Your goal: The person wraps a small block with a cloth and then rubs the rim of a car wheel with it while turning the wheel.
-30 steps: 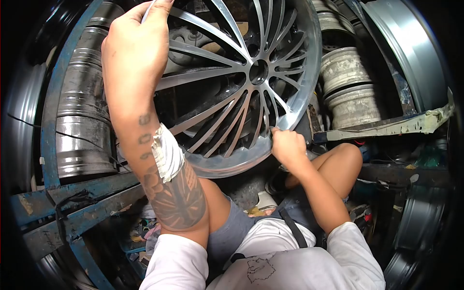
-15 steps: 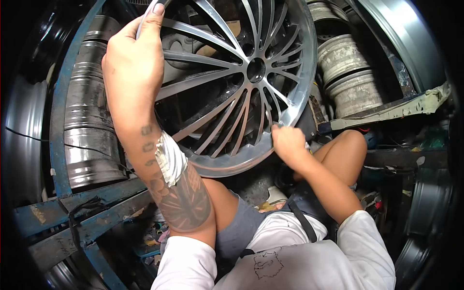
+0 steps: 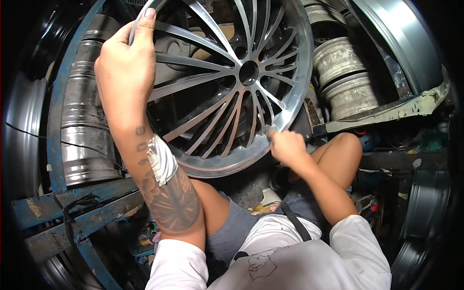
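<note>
A large multi-spoke alloy wheel point(image 3: 195, 166) stands tilted in front of me, its spoked face towards me, with dark gaps between the silver spokes. My left hand point(image 3: 126, 65) is wrapped round the wheel's upper left edge, thumb on the near side. At the lower right of the rim, my right hand point(image 3: 288, 146) is closed, with its fingertips against the rim's lip. A small greyish scrap shows at those fingertips, but I cannot make out what it is. Crumpled silvery tape point(image 3: 162, 160) is stuck round my left forearm.
Stacked bare metal wheels point(image 3: 84, 108) stand on the left behind a blue metal frame point(image 3: 58, 104). More scuffed wheels point(image 3: 340, 60) are stacked at the right, beside a frame bar wrapped in pale tape point(image 3: 382, 113). A large shiny rim point(image 3: 406, 38) fills the upper right.
The wheel and both hands appear slightly further left in the view, as does the whole scene. My right hand stays at the lower right of the rim, and my left hand keeps its hold.
</note>
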Tool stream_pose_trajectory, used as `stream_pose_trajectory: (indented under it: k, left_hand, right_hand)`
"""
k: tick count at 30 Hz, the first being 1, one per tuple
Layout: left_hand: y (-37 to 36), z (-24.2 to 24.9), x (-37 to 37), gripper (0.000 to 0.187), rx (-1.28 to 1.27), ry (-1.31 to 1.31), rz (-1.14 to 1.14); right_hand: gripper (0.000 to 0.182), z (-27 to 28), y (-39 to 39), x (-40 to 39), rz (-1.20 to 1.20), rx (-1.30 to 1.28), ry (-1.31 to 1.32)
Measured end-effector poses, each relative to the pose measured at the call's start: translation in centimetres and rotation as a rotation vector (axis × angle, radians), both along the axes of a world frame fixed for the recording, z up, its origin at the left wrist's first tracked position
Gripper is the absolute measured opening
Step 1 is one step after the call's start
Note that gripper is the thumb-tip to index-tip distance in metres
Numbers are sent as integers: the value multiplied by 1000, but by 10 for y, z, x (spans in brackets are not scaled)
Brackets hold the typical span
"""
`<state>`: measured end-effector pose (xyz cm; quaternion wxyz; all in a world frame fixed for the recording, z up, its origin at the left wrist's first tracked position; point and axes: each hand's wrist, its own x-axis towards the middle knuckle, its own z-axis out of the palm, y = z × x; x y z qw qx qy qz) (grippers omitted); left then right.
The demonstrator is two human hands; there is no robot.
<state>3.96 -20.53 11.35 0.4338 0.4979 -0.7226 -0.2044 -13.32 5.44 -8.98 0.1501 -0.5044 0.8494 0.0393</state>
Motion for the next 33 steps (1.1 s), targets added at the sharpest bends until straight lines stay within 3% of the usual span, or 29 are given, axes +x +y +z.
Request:
stream_pose_trajectory:
  k: [3, 5, 9, 14, 21, 22, 24, 26, 33]
  left_hand:
    - [-2, -3, 1, 56, -30, -12, -13]
    - [-7, -2, 1, 59, -30, -2, -25]
    - [-7, -4, -1, 60, -29, 10, -44]
    - [2, -4, -1, 55, -100, -10, -21]
    - [2, 7, 6, 60, 93, -41, -115]
    - [14, 14, 2, 58, 29, -71, -89]
    - [28, 9, 0, 32, -317, -180, -108]
    - [15, -4, 6, 24, -598, -307, -130]
    - [12, -5, 5, 27, -675, -215, -291]
  right_hand:
    - [18, 3, -1, -22, -110, -99, -48]
    - [19, -4, 3, 8, -6, 22, -5]
    - [19, -4, -5, -21, 2, -121, -45]
    - [18, -8, -5, -10, 44, -49, 24]
    - [21, -8, -17, -13, 5, 9, 22]
    - [21, -13, -17, -6, -2, -9, 60]
    - [21, -18, -16, 3, -21, -26, 95]
    - [21, -15, -16, 0, -27, -19, 91]
    - [20, -19, -18, -12, -8, -12, 122]
